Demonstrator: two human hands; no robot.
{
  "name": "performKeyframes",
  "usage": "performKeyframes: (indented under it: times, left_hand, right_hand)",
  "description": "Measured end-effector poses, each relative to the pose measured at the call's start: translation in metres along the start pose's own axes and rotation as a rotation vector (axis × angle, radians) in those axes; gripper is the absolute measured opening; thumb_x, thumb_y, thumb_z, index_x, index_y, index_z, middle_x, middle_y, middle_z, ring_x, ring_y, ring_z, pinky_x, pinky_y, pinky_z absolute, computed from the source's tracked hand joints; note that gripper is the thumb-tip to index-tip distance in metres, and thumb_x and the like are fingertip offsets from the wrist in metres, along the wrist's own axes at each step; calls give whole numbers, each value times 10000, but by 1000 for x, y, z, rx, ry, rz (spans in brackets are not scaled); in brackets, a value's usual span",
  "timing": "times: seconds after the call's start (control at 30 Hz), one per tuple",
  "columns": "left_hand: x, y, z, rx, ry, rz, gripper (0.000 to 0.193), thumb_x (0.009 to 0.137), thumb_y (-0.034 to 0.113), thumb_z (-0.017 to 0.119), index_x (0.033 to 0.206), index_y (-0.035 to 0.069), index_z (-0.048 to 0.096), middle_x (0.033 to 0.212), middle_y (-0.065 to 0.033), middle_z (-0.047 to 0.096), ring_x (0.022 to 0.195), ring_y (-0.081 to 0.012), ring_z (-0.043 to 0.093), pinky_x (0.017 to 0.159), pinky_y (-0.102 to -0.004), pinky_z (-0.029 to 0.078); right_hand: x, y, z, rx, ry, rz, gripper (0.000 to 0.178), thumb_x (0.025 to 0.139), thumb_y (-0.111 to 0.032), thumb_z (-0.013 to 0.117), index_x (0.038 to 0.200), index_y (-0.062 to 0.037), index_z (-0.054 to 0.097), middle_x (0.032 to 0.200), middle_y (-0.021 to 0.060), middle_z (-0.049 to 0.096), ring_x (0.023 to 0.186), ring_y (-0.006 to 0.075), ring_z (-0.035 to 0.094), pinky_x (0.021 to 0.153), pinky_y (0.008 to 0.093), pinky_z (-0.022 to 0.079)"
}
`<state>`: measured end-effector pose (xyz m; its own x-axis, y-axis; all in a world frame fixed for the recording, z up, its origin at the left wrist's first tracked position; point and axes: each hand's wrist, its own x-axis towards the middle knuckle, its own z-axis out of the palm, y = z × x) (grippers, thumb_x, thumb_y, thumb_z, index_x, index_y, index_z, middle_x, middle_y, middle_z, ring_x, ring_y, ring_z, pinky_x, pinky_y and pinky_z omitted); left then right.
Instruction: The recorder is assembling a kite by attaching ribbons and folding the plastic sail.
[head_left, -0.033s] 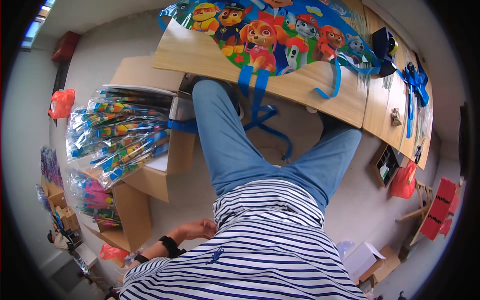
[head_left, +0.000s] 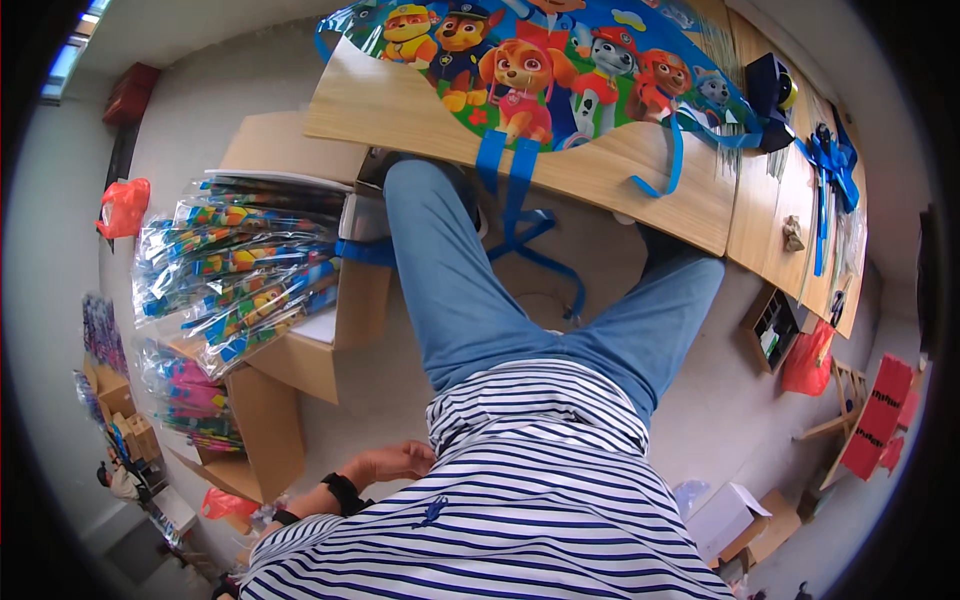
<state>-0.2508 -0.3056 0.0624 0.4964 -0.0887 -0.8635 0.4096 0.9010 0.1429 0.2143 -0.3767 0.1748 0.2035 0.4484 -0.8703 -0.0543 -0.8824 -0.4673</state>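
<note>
My left hand is against the left side of my striped shirt, with a black band on the wrist. Its fingers are bent, and their tips are lost against the cloth, so I cannot see whether they grip anything. My right hand is out of view. Ahead of my knees, a large printed sheet with cartoon dogs lies on the wooden table. Blue ribbons hang from its near edge down between my legs. Another blue ribbon curls on the tabletop.
To my left, an open cardboard box holds several plastic-wrapped printed packs. Another box stands nearer. At the table's right are a dark ribbon dispenser, a blue ribbon bundle and scissors. A red bag hangs below.
</note>
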Motion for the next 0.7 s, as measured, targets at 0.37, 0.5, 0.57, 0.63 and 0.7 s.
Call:
performKeyframes:
  times: [0.37, 0.5, 0.57, 0.63, 0.7]
  left_hand:
    - [-19, 14, 31, -24, 111, -79, 177, 986, 121, 694, 1138, 31, 705, 988, 13, 691, 872, -105, 598, 847, -237, 511]
    - [-22, 15, 34, -80, 89, -94, 186, 983, 116, 698, 1145, 24, 704, 991, 11, 696, 871, -105, 601, 849, -237, 513]
    - [-23, 16, 35, -102, 78, -101, 191, 982, 114, 700, 1148, 20, 704, 993, 9, 698, 870, -105, 602, 851, -237, 514]
    - [-23, 17, 35, -121, 69, -106, 196, 980, 111, 702, 1152, 17, 703, 995, 8, 701, 870, -105, 604, 852, -237, 515]
    - [-25, 18, 35, -136, 55, -109, 200, 979, 109, 704, 1155, 13, 703, 997, 6, 704, 869, -105, 605, 853, -237, 516]
  right_hand:
    - [27, -63, 18, -46, 39, -71, 170, 980, -47, 628, 1074, 22, 751, 959, 53, 761, 825, 148, 682, 787, 295, 560]
    - [32, -73, 21, -51, 41, -83, 166, 977, -48, 629, 1066, 21, 751, 954, 56, 760, 822, 155, 683, 784, 299, 561]
    - [34, -78, 23, -55, 43, -87, 165, 975, -49, 630, 1062, 20, 751, 951, 58, 760, 821, 158, 684, 783, 301, 561]
    - [36, -82, 25, -56, 47, -90, 163, 973, -49, 630, 1058, 19, 751, 948, 60, 759, 820, 161, 685, 782, 303, 561]
    - [37, -85, 26, -63, 48, -97, 161, 972, -50, 631, 1054, 18, 751, 945, 62, 759, 818, 165, 686, 781, 305, 562]
